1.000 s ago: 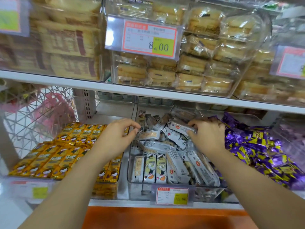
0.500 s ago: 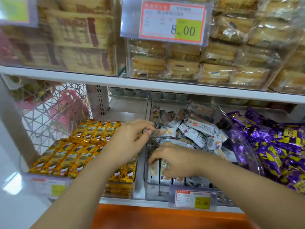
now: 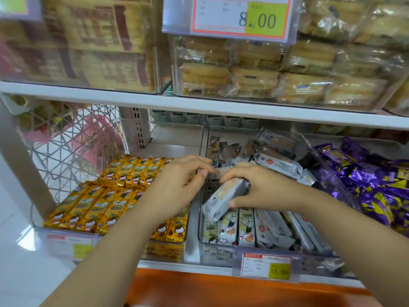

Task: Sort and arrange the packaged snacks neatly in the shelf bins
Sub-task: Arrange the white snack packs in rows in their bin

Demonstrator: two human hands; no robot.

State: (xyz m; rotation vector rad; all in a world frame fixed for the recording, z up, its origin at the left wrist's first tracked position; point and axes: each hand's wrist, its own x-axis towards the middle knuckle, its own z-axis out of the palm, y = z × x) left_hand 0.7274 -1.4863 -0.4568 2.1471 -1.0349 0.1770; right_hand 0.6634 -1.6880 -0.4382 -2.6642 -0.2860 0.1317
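Shop shelving unit, white shelf boards [image 3: 199,105], two levels in view.

Lower level: three clear bins stand side by side.
- The left bin [image 3: 163,251] holds yellow packs [image 3: 124,196] laid face up in orderly rows.
- The middle bin [image 3: 205,255] holds grey-white snack packs. A front row [image 3: 243,229] stands in line against the front wall, and a loose heap [image 3: 276,162] lies at the rear.
- The right bin [image 3: 327,173] holds purple packs [image 3: 376,191], jumbled.

Hands: the right hand [image 3: 265,189] is over the middle bin. Its fingers and thumb are curled round one grey-white pack [image 3: 223,198], which is tilted with its lower end toward the front row. Whether it touches that row cannot be told. The left hand [image 3: 177,185] is over the divide between the left and middle bins. Its thumb and fingertips are drawn narrow on the edge of a beige pack [image 3: 223,171], just above the tilted pack.

Labels: a tag [image 3: 265,265] is clipped to the middle bin's front, figures blurred. A second tag [image 3: 73,247] is on the left bin, unreadable.

Upper level: a clear bin of wrapped pastries [image 3: 254,69] carries a price tag [image 3: 232,18] reading 8.00. Brown-and-yellow boxes [image 3: 88,41] sit to its left, blurred.

Surroundings: an orange band [image 3: 221,289] runs below the lower shelf. A white wire lattice basket [image 3: 66,140] stands left of the unit, over a pale glossy floor [image 3: 13,240].
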